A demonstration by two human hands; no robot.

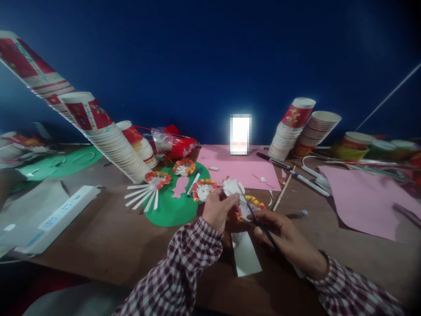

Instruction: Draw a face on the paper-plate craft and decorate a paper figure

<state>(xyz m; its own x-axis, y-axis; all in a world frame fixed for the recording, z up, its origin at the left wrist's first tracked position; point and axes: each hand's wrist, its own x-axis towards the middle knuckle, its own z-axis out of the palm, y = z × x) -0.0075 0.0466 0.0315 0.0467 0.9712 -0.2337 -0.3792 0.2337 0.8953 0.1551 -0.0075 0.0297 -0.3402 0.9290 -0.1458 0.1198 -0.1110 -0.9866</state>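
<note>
My left hand [217, 209] pinches a small cut piece of white paper [233, 187] above the table. My right hand [287, 237] is closed around a pair of dark scissors [267, 235], whose blades point up and left at the paper's right edge. Whether the blades touch the paper, I cannot tell. Just beneath the blades lies a red-and-yellow ruffled paper ring [257, 202], partly hidden by the scissors and my fingers. Another ruffled ring with a white centre [204, 190] lies left of my left hand. Below my hands is a white paper rectangle [248, 256].
Tall paper cup stacks [112, 140] lean at the left; more cup stacks [289, 131] stand at the back right. A green paper sheet [174, 215] bears paper cut-outs and a marker [194, 181]. Pink paper [266, 173], a wooden stick [283, 189] and a power strip [62, 219] surround the workspace.
</note>
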